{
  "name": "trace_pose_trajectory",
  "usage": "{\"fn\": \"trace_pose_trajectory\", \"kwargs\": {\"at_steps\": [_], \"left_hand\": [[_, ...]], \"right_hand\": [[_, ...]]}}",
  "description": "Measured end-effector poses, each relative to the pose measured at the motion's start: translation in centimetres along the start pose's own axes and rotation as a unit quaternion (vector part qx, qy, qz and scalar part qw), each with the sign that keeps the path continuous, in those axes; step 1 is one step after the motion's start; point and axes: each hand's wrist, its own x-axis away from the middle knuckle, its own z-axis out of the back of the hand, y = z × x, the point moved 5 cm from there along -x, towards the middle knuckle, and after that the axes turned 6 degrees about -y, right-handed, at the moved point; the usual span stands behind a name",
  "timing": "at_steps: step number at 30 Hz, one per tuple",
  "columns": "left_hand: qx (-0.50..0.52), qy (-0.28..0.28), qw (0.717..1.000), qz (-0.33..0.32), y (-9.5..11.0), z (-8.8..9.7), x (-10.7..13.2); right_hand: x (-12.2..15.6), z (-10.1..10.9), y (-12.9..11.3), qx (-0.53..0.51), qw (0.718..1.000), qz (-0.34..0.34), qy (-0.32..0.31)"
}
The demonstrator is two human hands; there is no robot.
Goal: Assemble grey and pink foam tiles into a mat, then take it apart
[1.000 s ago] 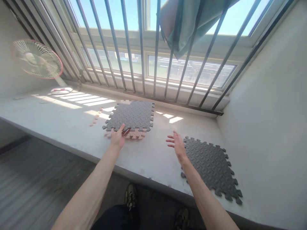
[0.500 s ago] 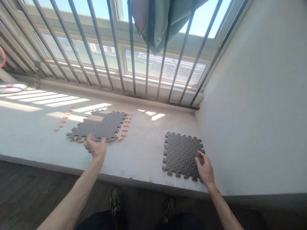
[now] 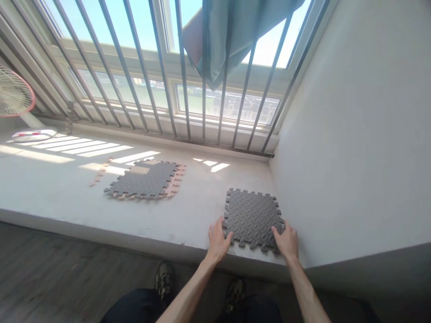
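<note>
Two bare hands are working at one grey foam interlocking floor mat [image 3: 252, 220], which is lying flat on the near right part of a pale window ledge [image 3: 198, 215], its toothed edges showing. The left hand [image 3: 218, 240] is pressing with open fingers against the mat's near left corner, while the right hand [image 3: 286, 240] is spreading its fingers over the near right corner. The hands are close together, bracketing the mat, and neither is visibly clamped around it. Latest change: the left hand has crossed over from the stack at left, so both hands are now sharing this one mat.

One stack of grey and peach foam mats [image 3: 141, 180] is lying well apart to the left, with no hand on it. Several small peach foam edge strips [image 3: 99, 172] are lying just left of that stack. Further out, metal window bars [image 3: 141, 76] are running along the far side, a teal curtain [image 3: 215, 40] is hanging behind them, and a pink-rimmed electric fan [image 3: 13, 96] is standing at far left. One pair of shoes [image 3: 164, 280] is showing below the ledge.
</note>
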Motion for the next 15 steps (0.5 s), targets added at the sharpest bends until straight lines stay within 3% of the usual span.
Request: {"fn": "trace_pose_trajectory", "kwargs": {"at_steps": [2,6,8,11,15], "left_hand": [[0.088,0.032,0.996,-0.002,0.2,1.5,0.5],[0.236,0.091,0.967,0.036,0.3,4.5,1.7],[0.278,0.102,0.954,0.049,0.9,5.7,2.0],[0.321,0.121,0.939,0.018,2.4,8.0,2.0],[0.375,0.191,0.907,0.021,2.5,11.9,2.2]], "right_hand": [[-0.4,1.0,0.1,-0.133,0.991,-0.020,-0.004],[0.3,2.1,-1.6,-0.329,0.940,-0.083,-0.046],[1.5,1.9,-3.6,-0.368,0.916,-0.111,-0.120],[4.0,1.1,-6.9,-0.394,0.874,-0.133,-0.250],[6.0,-0.7,-12.2,-0.415,0.859,-0.087,-0.287]]}}
